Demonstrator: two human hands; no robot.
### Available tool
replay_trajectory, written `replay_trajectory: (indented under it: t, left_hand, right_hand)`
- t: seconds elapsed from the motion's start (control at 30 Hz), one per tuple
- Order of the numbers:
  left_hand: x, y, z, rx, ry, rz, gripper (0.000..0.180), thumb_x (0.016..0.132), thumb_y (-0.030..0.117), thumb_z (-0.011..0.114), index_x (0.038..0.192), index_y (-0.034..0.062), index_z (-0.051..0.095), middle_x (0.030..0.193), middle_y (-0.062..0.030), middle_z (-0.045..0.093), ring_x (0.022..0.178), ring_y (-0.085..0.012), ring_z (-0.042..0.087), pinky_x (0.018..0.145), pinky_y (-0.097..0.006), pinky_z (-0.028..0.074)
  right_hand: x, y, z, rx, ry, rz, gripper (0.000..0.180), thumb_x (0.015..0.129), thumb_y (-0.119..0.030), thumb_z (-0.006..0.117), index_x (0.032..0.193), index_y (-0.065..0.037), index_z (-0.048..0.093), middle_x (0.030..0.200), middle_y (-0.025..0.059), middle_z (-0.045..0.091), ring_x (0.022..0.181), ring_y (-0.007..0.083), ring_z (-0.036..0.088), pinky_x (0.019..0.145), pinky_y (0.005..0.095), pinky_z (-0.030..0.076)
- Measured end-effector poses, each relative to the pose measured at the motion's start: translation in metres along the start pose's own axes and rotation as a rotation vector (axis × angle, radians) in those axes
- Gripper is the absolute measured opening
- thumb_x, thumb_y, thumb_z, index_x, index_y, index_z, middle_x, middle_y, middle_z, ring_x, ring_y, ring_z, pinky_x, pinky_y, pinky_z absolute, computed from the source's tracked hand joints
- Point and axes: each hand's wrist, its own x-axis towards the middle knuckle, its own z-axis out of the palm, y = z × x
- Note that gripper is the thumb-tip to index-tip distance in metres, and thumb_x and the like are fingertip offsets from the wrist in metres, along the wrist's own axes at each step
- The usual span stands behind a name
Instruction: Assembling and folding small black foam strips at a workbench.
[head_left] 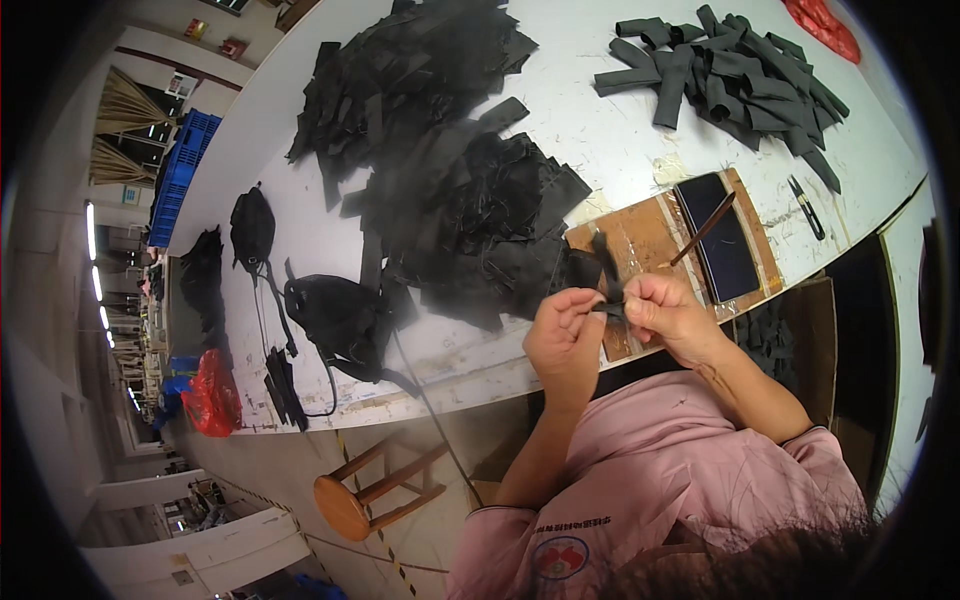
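In the head view, both forearms reach in from the near side and bend inward, bringing the left hand (565, 345) and right hand (670, 315) together above the near edge of a brown board (638, 238). Each hand's fingers curl, thumb and fingertips pressed together, pinching a narrow black fabric strip (606, 262) between them. To the left spread flat, frayed black fabric pieces (465, 210); far right, smooth tubular dark-grey pieces (735, 80) lie heaped.
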Motion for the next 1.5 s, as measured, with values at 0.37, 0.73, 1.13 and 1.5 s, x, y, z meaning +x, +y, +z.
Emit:
replay_trajectory:
  t: [0.37,0.73,1.13,1.5]
  left_hand:
    - [-0.02,0.037,0.001,-0.106,-0.472,-0.257,0.047,0.079,-0.009,0.056,0.124,-0.005,0.042,0.08,-0.0019,0.055,0.062,-0.0019,0.048,0.053,-0.014,0.038]
    - [-0.026,0.018,0.02,-0.059,-0.159,0.035,0.017,0.087,-0.006,0.052,0.104,-0.0036,0.056,0.097,-0.0054,0.055,0.068,-0.0043,0.053,0.055,-0.017,0.044]
    - [-0.011,0.023,0.0,-0.922,-0.569,-0.553,0.02,0.085,0.003,0.058,0.102,0.0027,0.049,0.083,-0.0038,0.058,0.044,-0.0001,0.037,0.036,-0.013,0.027]
    - [-0.018,0.05,0.007,-0.938,-0.776,-0.539,0.037,0.077,0.005,0.066,0.108,-0.0048,0.049,0.07,-0.0004,0.055,0.042,0.0001,0.041,0.035,-0.014,0.023]
  right_hand:
    - [-0.011,-0.015,0.0,0.146,-0.091,-0.279,0.02,0.084,-0.021,0.064,0.079,-0.004,0.053,0.092,0.0045,0.052,0.078,0.0116,0.047,0.068,0.023,0.039]
    - [-0.018,-0.022,0.012,-0.744,0.165,-0.693,0.015,0.083,-0.011,0.059,0.077,0.0,0.052,0.08,0.0105,0.055,0.068,0.017,0.052,0.06,0.0263,0.041]
    - [-0.022,-0.012,0.012,-0.217,0.071,-0.272,0.028,0.087,-0.029,0.058,0.077,-0.005,0.048,0.076,-0.0011,0.045,0.068,0.0062,0.04,0.06,0.0203,0.032]
    - [-0.041,-0.013,0.014,-0.137,0.027,-0.146,0.039,0.076,-0.036,0.07,0.078,-0.005,0.048,0.077,0.0003,0.048,0.071,0.0081,0.045,0.063,0.0207,0.036]
